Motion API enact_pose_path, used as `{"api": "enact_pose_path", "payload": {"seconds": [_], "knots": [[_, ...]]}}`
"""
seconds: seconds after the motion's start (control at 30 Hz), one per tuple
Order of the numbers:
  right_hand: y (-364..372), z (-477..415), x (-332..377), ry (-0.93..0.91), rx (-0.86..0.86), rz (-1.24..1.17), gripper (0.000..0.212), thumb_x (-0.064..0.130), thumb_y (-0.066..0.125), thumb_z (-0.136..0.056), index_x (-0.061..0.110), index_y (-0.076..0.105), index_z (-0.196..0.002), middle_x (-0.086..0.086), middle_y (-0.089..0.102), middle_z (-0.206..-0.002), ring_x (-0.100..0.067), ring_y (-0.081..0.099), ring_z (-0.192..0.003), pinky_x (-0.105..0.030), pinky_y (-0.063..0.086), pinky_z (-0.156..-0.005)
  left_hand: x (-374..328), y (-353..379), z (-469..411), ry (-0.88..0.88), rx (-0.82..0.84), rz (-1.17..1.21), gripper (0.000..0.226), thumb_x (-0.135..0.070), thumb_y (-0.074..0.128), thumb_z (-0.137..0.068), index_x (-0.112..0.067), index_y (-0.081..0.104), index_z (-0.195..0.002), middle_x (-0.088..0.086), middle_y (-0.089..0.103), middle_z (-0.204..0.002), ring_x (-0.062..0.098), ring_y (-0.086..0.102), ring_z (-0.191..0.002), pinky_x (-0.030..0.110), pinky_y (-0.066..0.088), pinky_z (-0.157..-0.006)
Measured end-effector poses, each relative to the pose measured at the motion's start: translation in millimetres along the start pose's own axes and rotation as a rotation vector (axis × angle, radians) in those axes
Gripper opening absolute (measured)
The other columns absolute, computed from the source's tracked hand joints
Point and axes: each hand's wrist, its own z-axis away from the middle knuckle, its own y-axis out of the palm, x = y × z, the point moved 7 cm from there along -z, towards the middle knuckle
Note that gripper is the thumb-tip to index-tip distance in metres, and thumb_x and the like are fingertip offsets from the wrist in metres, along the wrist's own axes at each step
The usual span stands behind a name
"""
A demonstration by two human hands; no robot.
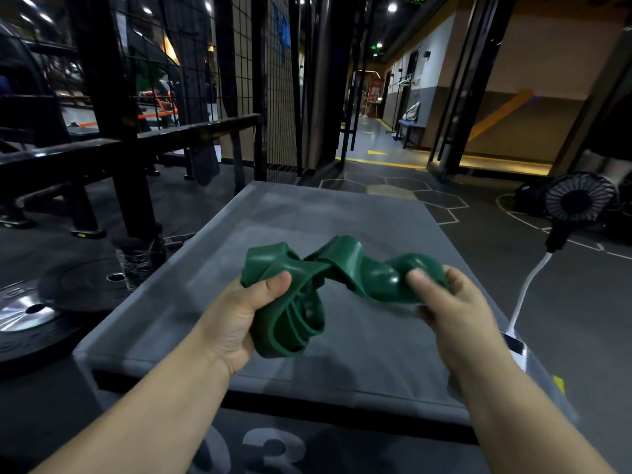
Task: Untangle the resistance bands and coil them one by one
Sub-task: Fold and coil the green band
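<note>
Green resistance band [345,256]: twisted, held above grey table [342,213]. Left hand [239,316] grips looped end; right hand [448,302] pinches opposite end.

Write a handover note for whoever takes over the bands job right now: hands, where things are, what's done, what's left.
Left hand: grips the bunched loops at one end of the green band.
Right hand: thumb and fingers pinch the other end.
Band: held over the grey box, twisted and folded between the hands. No other band in view.
Done: nothing coiled in view.
Left: work out the twists, then coil this band.
</note>
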Motion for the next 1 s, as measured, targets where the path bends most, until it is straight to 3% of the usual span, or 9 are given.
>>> {"api": "enact_pose_path", "payload": {"seconds": [0.07, 0.13, 0.23, 0.37, 0.57, 0.7, 0.83, 0.93, 1.0], "knots": [[-13, -6, -5, 0.158, -0.126, -0.330, 0.031, 0.036, 0.073, -0.066, 0.017, 0.062, -0.087, 0.004, 0.069, -0.077, -0.010, 0.060, -0.068, -0.024, 0.044, -0.063, -2, -2, 0, 0.006, -0.009, -0.131, 0.029, -0.014, 0.084, -0.053, -0.011, 0.078, -0.081, 0.016, 0.074, -0.091, 0.029, 0.071, -0.080, 0.036, 0.061, -0.066], [-18, -8, -12, 0.304, -0.213, -0.510, 0.027, 0.039, 0.073, -0.068, 0.019, 0.061, -0.081, 0.000, 0.067, -0.079, -0.014, 0.061, -0.070, -0.026, 0.044, -0.066, -3, -1, 0, 0.019, -0.005, -0.295, 0.025, -0.012, 0.076, -0.059, -0.011, 0.076, -0.085, 0.015, 0.074, -0.089, 0.030, 0.070, -0.078, 0.036, 0.060, -0.066], [-17, -4, -29, 0.476, -0.246, -0.412, 0.026, 0.039, 0.076, -0.073, 0.021, 0.058, -0.074, 0.002, 0.061, -0.070, -0.014, 0.058, -0.064, -0.027, 0.045, -0.065, -2, -1, 0, 0.026, -0.003, -0.432, 0.031, -0.015, 0.081, -0.057, -0.013, 0.074, -0.087, 0.013, 0.074, -0.087, 0.028, 0.070, -0.075, 0.033, 0.057, -0.062], [-1, 4, -45, 0.577, -0.075, -0.249, 0.030, 0.039, 0.078, -0.064, 0.021, 0.057, -0.077, 0.000, 0.059, -0.067, -0.013, 0.053, -0.057, -0.023, 0.045, -0.055, 1, -6, -2, -0.010, -0.051, -0.355, 0.031, -0.017, 0.088, -0.058, -0.013, 0.076, -0.087, 0.016, 0.074, -0.095, 0.031, 0.072, -0.084, 0.038, 0.059, -0.075], [18, 1, -35, 0.361, 0.309, -0.336, 0.075, 0.022, 0.097, -0.040, 0.034, 0.071, -0.109, -0.004, 0.068, -0.086, -0.016, 0.058, -0.068, -0.023, 0.053, -0.061, 2, -4, 0, -0.041, -0.124, -0.133, 0.023, -0.011, 0.081, -0.064, -0.008, 0.075, -0.087, 0.017, 0.074, -0.091, 0.028, 0.072, -0.076, 0.034, 0.061, -0.066], [24, 8, -23, 0.113, 0.446, 0.037, 0.074, -0.020, 0.068, -0.072, 0.045, 0.072, -0.107, 0.001, 0.071, -0.099, -0.012, 0.067, -0.086, -0.021, 0.053, -0.076, -1, -9, -2, -0.050, -0.173, -0.027, 0.031, -0.018, 0.066, -0.067, -0.003, 0.070, -0.094, 0.016, 0.074, -0.087, 0.027, 0.072, -0.072, 0.035, 0.061, -0.061], [23, 5, -16, -0.155, 0.241, 0.497, 0.047, 0.014, 0.087, -0.068, 0.050, 0.066, -0.090, 0.009, 0.069, -0.092, -0.012, 0.065, -0.086, -0.030, 0.053, -0.079, -1, -9, -1, -0.058, -0.147, -0.026, 0.028, -0.017, 0.067, -0.069, -0.002, 0.072, -0.092, 0.019, 0.073, -0.090, 0.028, 0.072, -0.074, 0.035, 0.060, -0.062], [13, 0, -12, -0.217, 0.128, 0.682, 0.033, 0.037, 0.082, -0.073, 0.045, 0.054, -0.089, 0.004, 0.066, -0.077, -0.020, 0.063, -0.074, -0.039, 0.053, -0.072, -1, -9, 0, -0.065, -0.112, -0.044, 0.016, -0.011, 0.077, -0.069, -0.006, 0.076, -0.084, 0.019, 0.073, -0.091, 0.029, 0.072, -0.075, 0.035, 0.060, -0.063], [12, -1, -9, -0.236, 0.157, 0.821, 0.027, 0.047, 0.074, -0.078, 0.041, 0.049, -0.087, 0.004, 0.064, -0.073, -0.015, 0.061, -0.069, -0.032, 0.051, -0.067, -2, -11, 0, -0.065, -0.114, -0.045, 0.013, -0.011, 0.076, -0.069, -0.006, 0.077, -0.082, 0.019, 0.073, -0.092, 0.029, 0.072, -0.075, 0.035, 0.060, -0.063]]}}
